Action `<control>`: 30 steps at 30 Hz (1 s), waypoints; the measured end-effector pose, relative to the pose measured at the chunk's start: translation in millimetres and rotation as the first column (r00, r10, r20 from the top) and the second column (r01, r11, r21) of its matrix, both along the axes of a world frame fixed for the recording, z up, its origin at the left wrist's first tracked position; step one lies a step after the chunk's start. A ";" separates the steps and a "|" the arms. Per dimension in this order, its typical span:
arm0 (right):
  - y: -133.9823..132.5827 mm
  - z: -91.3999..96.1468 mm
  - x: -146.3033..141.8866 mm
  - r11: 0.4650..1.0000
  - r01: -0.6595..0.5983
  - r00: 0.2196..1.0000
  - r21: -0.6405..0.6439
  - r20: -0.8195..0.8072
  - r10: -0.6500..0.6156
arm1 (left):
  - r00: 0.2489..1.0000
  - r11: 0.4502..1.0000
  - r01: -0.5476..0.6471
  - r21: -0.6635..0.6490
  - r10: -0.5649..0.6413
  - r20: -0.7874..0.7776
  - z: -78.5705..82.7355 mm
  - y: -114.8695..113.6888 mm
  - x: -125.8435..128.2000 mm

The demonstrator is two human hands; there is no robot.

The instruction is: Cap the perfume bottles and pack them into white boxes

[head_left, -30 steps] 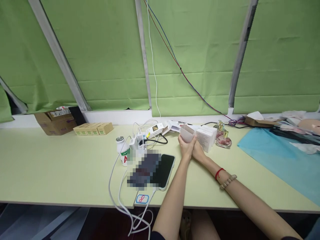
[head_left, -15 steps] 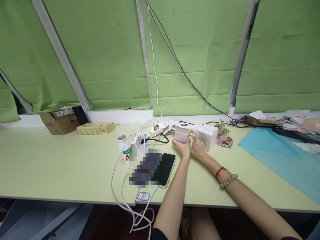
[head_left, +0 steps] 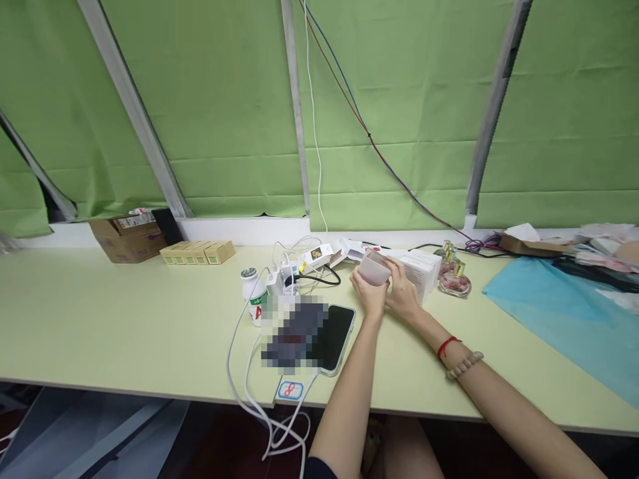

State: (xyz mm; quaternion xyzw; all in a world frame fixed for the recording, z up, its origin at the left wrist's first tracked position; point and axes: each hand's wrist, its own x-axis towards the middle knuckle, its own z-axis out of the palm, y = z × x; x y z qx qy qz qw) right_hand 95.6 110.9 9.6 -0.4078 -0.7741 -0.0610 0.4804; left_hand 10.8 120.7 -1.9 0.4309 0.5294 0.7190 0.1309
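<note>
A small pale box is held up above the table between both hands. My left hand is closed round its near, lower side. My right hand grips it from the right, its fingers bent over the edge; part of these fingers is hidden. Just behind my right hand stand white printed boxes, side by side. To their right are glass perfume bottles with gold caps and pinkish contents. An open white carton lies behind the held box.
Left of my arms lie a black phone and a blurred dark item, with white cables trailing over the edge. A white bottle, power strip, yellow boxes and a cardboard box stand further left. Blue sheeting covers the right.
The pale box has tilted in my hands, and my right fingers have shifted along its edge. The whole view has moved slightly, so the table items appear a little further right.
</note>
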 end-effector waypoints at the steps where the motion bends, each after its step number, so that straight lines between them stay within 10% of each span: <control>1: 0.2 0.2 0.0 1.000 -0.010 1.000 0.017 0.000 0.010 | 1.000 1.000 0.002 0.013 -0.002 -0.005 0.5 -0.1 -0.4; 30: -2.3 2.2 -0.5 0.999 -0.052 0.998 -0.009 -0.030 0.052 | 0.996 0.994 -0.013 -0.106 0.022 0.089 10.5 -8.7 8.5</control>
